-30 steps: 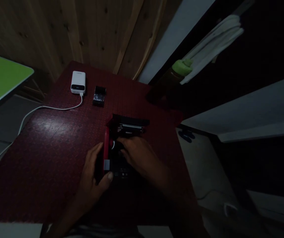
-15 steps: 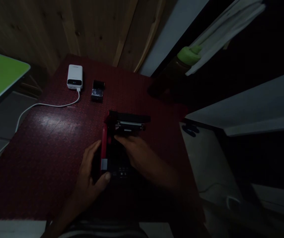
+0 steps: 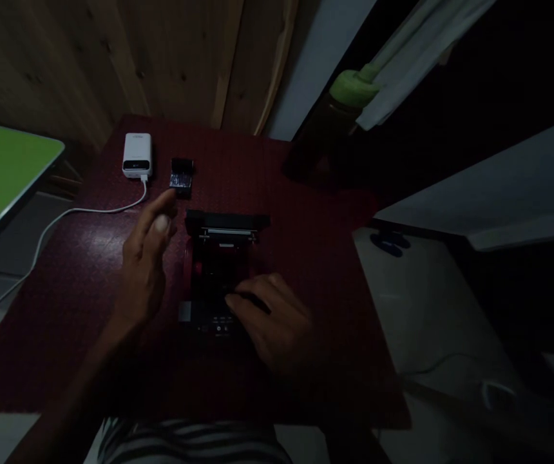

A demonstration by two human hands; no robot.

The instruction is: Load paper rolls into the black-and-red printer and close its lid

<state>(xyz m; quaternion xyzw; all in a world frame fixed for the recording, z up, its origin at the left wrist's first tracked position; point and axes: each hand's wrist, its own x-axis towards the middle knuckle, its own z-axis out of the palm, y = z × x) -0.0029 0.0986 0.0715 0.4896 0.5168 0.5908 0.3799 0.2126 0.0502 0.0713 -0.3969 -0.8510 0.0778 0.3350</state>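
Note:
A small red and black printer stands on the dark red table with its lid raised at the back. Its inner bay is very dark, so what lies inside is hidden. My right hand is at the printer's right side, thumb and bent fingers on the edge of the bay. Left of the printer, my left hand is lifted off it, thumb and fingers apart with nothing visible between them. Its fingertips come close to a small black roll with a shiny strip lying behind the printer.
A white power bank sits at the back left, its white cable running off the table's left side. A green-capped bottle stands at the back right. A green tabletop is at far left. Blue slippers lie on the floor.
My left hand has let go of the printer's left side and moved up and forward towards the black roll. My right hand has drawn back from inside the bay to its right front edge.

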